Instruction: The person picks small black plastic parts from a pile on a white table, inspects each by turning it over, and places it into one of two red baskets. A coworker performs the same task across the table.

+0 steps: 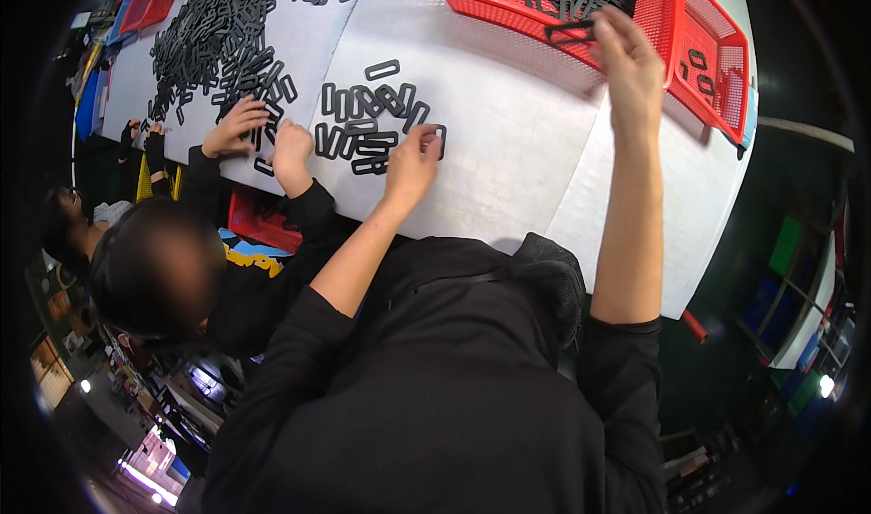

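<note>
My right hand [628, 58] is raised at the near rim of a red perforated basket [513, 10]. Pinched between its thumb and fingers is a black rectangular frame [567, 32] with an open middle. Lower down, my left hand [415, 163] is closed at the right edge of a small loose group of similar black frames [361, 127]. Its fingertips grip another black frame [441, 142] close to the white tabletop [508, 169]. Many more such frames lie inside the basket beyond my right hand.
A smaller red basket [719, 38] holding a few black pieces stands at the right. A large heap of black frames [213, 38] covers the table's left part. Beside me, a co-worker's hands [240, 128] handle pieces near that heap. A red bin [259, 219] sits below the table edge.
</note>
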Tool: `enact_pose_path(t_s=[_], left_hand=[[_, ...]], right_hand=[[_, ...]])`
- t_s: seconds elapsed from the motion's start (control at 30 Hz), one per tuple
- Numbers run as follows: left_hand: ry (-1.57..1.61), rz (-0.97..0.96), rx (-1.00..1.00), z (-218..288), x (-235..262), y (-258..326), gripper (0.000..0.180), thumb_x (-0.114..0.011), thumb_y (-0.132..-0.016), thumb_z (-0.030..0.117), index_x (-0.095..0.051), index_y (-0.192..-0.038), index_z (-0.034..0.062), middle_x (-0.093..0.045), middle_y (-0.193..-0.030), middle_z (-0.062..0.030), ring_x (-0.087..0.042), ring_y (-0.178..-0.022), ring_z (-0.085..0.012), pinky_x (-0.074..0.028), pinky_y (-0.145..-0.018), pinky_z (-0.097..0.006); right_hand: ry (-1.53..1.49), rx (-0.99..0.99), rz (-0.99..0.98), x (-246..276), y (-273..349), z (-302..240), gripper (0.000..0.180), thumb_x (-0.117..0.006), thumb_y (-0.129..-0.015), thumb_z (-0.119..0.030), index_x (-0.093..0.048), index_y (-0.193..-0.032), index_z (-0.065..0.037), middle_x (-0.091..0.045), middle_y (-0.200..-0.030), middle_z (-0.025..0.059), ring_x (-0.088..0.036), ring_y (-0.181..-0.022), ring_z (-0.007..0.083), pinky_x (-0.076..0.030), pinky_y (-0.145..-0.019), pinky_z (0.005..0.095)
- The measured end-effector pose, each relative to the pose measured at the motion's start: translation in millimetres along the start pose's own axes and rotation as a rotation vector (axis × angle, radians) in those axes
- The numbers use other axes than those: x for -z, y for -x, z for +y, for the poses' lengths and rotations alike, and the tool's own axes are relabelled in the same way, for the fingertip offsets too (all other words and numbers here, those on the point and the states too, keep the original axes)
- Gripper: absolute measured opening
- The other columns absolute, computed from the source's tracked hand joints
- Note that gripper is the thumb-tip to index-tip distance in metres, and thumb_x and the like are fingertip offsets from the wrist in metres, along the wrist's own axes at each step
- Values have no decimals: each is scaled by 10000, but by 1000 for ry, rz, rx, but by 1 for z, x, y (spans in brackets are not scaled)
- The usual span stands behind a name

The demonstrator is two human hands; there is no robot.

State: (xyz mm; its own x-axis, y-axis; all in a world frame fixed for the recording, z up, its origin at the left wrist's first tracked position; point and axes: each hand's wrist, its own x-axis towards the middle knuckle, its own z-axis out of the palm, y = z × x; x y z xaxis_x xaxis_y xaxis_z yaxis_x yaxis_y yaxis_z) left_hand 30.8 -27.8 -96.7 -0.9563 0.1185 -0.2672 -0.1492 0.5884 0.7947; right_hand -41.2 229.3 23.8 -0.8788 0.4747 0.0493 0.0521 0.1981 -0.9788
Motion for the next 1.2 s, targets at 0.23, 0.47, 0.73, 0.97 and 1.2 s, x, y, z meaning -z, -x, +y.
enact_pose_path(t_s=[0.23,0.47,0.73,0.97,1.2], left_hand=[[-571,175,-136,-11,-16,-9,224,-639,-793,201,-529,-858,17,-584,-836,-82,-574,-714,-211,-457,-634,-326],[370,-389,153,45,-13,-8,158,-494,-888,142,-461,-953,2,-626,-704,-99,-608,-495,-175,-449,-426,-254],[282,-208,-101,124,-2,39,242,-366,-951,174,-502,-842,6,-528,-537,-75,-522,-429,-166,-393,-414,-289],[87,57,-283,130,-7,57,200,-385,-932,160,-473,-818,21,-518,-520,-142,-530,-475,-343,-396,-468,-425],[14,47,-312,125,-4,37,201,-381,-931,164,-460,-819,17,-523,-539,-174,-527,-503,-375,-383,-477,-455]], right_hand=[[175,87,-58,3,10,21,350,-614,-806,-176,-572,-1122,-32,-604,-1070,152,-566,-998,221,-439,-857,319],[405,76,-62,-19,89,53,239,-589,-813,-88,-579,-1049,-56,-537,-1094,142,-541,-1006,292,-460,-826,365],[695,-2,16,-54,97,24,180,-496,-847,-154,-594,-984,-88,-588,-931,97,-573,-866,271,-435,-727,411],[721,66,113,-56,80,30,205,-475,-823,-99,-588,-995,-108,-591,-913,72,-576,-860,259,-392,-787,444],[694,122,96,-57,94,17,255,-466,-791,-40,-589,-999,-122,-571,-954,69,-580,-858,251,-374,-802,463]])
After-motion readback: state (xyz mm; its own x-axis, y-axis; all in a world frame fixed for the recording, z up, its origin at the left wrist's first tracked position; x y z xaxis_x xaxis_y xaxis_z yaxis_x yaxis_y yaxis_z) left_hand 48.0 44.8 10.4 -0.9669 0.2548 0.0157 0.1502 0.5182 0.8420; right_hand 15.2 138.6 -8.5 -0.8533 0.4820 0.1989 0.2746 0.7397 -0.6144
